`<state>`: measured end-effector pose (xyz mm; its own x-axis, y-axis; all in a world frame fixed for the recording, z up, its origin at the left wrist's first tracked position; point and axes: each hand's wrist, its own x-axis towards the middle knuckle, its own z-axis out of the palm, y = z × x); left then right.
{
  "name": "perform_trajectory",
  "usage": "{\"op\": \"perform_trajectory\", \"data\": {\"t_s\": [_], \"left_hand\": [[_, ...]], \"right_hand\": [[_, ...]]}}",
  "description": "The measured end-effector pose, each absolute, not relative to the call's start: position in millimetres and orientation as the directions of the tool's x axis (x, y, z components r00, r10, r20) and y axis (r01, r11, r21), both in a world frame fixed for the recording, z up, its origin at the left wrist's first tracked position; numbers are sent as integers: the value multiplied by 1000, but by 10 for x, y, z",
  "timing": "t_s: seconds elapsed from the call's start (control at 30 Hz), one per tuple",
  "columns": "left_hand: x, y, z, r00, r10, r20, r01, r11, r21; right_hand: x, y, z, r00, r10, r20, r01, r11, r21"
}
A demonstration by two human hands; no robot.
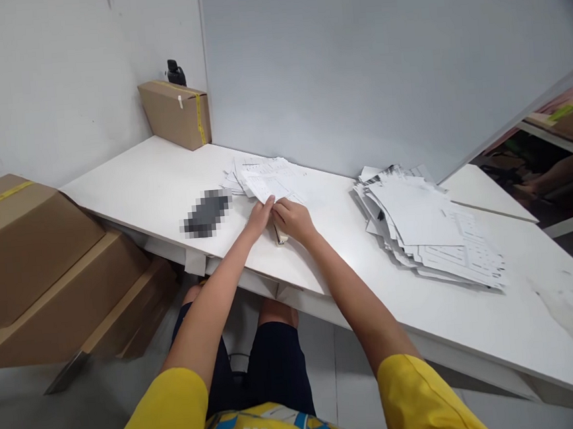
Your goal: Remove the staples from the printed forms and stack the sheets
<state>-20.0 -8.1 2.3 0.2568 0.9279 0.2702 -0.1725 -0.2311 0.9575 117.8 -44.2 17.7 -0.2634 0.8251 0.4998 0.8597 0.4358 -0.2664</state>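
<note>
Printed sheets of paper (270,178) extend away from my hands, tilted up over more papers on the table. My left hand (260,218) is closed on their near corner, thumb uppermost. Right beside it, my right hand (294,219) is closed with curled fingers at the same paper edge; its fingertips are partly hidden. A small cream-coloured tool with a metal end, like a stapler (281,236), shows just below and between the hands. Whether the right hand touches it I cannot tell. Loose papers (234,177) lie behind and left of the held sheets.
A large untidy paper stack (420,220) lies right on the white table (350,262). A blurred-out dark object (207,213) lies left of my hands. A carton (177,114) stands in the back corner, a black bottle (175,73) behind it. More cartons (32,254) are stacked left.
</note>
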Motion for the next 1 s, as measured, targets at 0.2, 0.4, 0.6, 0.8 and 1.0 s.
{"op": "perform_trajectory", "data": {"t_s": [0.2, 0.4, 0.6, 0.8, 1.0], "left_hand": [[-220, -68, 31, 110, 965, 239, -229, -209, 951], [-248, -79, 62, 73, 965, 253, -322, -217, 921], [-259, -109, 105, 199, 947, 252, -424, -148, 893], [-269, -135, 143, 442, 878, 183, -323, -35, 946], [-283, -121, 128, 477, 865, 154, -268, -24, 963]], "right_hand": [[1174, -460, 203, -307, 803, 511, 807, 504, -307], [1401, -417, 200, 53, 757, 651, 731, 415, -542], [1722, -202, 91, 492, 760, 425, 357, 270, -894], [1961, -44, -72, 375, 916, 145, 84, 122, -989], [2009, -23, -106, 411, 897, 161, 118, 123, -985]]}}
